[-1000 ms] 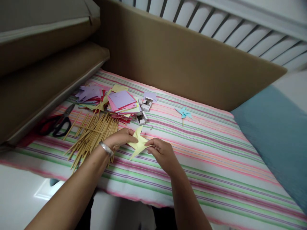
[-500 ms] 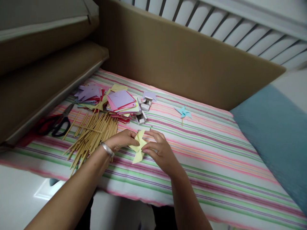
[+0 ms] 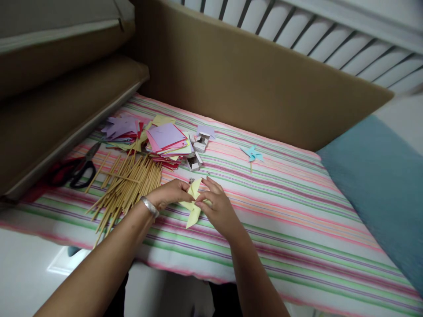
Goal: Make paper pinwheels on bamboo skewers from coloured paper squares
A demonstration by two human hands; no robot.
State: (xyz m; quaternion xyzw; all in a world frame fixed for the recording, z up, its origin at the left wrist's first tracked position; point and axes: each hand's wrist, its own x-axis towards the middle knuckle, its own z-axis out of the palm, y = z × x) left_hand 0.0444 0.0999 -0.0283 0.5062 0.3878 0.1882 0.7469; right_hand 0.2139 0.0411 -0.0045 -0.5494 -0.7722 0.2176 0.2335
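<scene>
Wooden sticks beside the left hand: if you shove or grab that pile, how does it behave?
The wooden sticks are thin and round, lying loose and criss-crossed, so a push would probably scatter or roll some. The striped cloth under them looks soft, which likely damps rolling. Each looks stiff and light; a handful would probably splay, and the left hand is busy with the yellow paper.

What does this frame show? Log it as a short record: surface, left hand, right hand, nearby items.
surface: striped cloth
left hand: left hand pinches the yellow paper from its left side; a silver bangle is on the wrist
right hand: right hand grips the same yellow paper, fingers folded over its middle
nearby items: pile of wooden sticks beside the left hand; stack of coloured paper squares; scissors at far left; small blue pinwheel lying apart; small white boxes
</scene>
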